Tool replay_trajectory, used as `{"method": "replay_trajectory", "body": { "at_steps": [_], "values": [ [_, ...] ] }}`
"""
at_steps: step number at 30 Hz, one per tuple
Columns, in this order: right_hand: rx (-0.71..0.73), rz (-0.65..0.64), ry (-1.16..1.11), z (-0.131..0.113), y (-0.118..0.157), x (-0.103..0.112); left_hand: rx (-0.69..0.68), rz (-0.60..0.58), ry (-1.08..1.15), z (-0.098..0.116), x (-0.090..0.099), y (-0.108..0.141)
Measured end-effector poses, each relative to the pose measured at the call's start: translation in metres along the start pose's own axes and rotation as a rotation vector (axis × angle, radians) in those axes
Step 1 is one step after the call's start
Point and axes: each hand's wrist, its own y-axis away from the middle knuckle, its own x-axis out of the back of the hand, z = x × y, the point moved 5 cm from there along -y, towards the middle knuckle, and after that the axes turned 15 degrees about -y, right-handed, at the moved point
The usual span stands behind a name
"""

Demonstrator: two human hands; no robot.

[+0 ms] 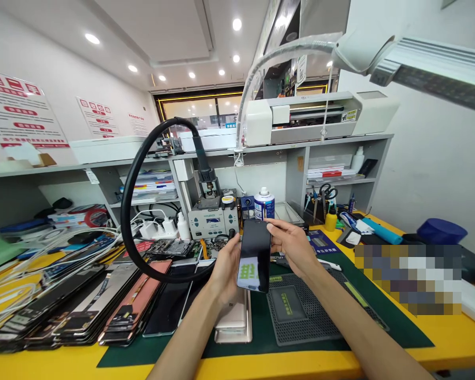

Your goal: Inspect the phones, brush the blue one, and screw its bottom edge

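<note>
A smartphone (pixel 254 256) with a dark, glossy screen is held upright between my two hands over the green mat. The screen mirrors a pale patch with green marks in its lower half. My left hand (pixel 225 269) grips the phone along its left edge, its palm partly behind the phone. At the upper right edge, my right hand (pixel 292 244) pinches the phone between thumb and fingers. Below it, a gold-backed phone (pixel 233 319) lies on the mat, partly covered by my left wrist. Right of that is a grey perforated repair pad (pixel 288 309).
Stacked phone screens (pixel 83 306) fill the left of the yellow table (pixel 142 364). A thick black hose (pixel 129 211) loops up from the hot air station (pixel 214 221). Behind my hands stands a spray can (pixel 264 203). A lamp (pixel 431 68) hangs at upper right.
</note>
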Motion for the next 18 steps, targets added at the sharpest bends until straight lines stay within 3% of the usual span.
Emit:
{"method": "replay_trajectory", "body": {
  "at_steps": [2,4,12,18],
  "values": [
    [0.005,0.001,0.018,0.001,0.000,0.000,0.087,-0.181,0.050,-0.005,-0.009,0.002],
    [0.021,-0.003,0.058,0.001,0.001,-0.001,0.108,-0.272,0.076,-0.008,-0.014,0.004],
    [-0.044,-0.122,0.074,-0.002,0.002,-0.004,0.064,-0.201,0.046,-0.005,-0.016,0.005],
    [-0.030,-0.172,0.149,-0.006,0.003,-0.004,0.025,-0.219,0.072,-0.003,-0.016,0.005]
  ]
}}
